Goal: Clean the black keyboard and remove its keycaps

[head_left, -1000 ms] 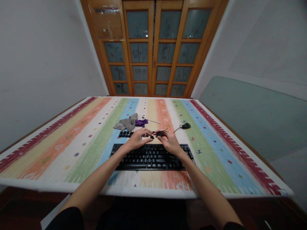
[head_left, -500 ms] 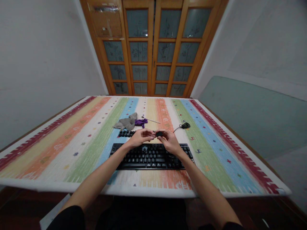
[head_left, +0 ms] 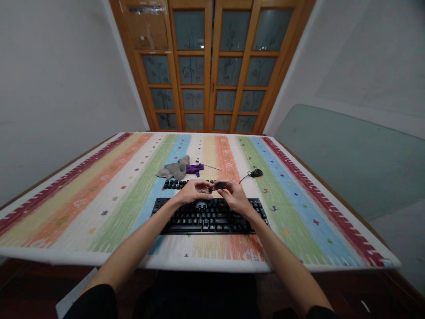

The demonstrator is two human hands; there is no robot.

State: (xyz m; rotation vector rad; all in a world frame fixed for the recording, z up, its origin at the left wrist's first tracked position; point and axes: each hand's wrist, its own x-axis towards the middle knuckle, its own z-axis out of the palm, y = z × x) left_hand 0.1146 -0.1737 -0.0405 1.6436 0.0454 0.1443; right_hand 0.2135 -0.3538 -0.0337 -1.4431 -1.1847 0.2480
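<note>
A black keyboard (head_left: 202, 221) lies near the front of the table, with some keys gone from its upper row. Above its back edge, my left hand (head_left: 195, 191) pinches a small black piece that looks like a keycap (head_left: 210, 190). Close beside it, my right hand (head_left: 235, 196) grips a small dark, roundish thing (head_left: 219, 186), its kind too small to make out. The two held things nearly meet; I cannot tell if they touch. Loose black keycaps (head_left: 174, 184) stand in rows behind the keyboard, partly hidden by my left hand.
A crumpled grey cloth (head_left: 175, 169) and a purple cloth (head_left: 195, 169) lie behind the keycaps. A thin metal rod (head_left: 212, 167) points right from the purple cloth. A bundled black cable (head_left: 255, 173) rests at right. A striped cloth (head_left: 129, 195) covers the table.
My hands have drawn slightly apart, so the small black piece in my left fingers now shows. The dark thing in my right hand has turned a little.
</note>
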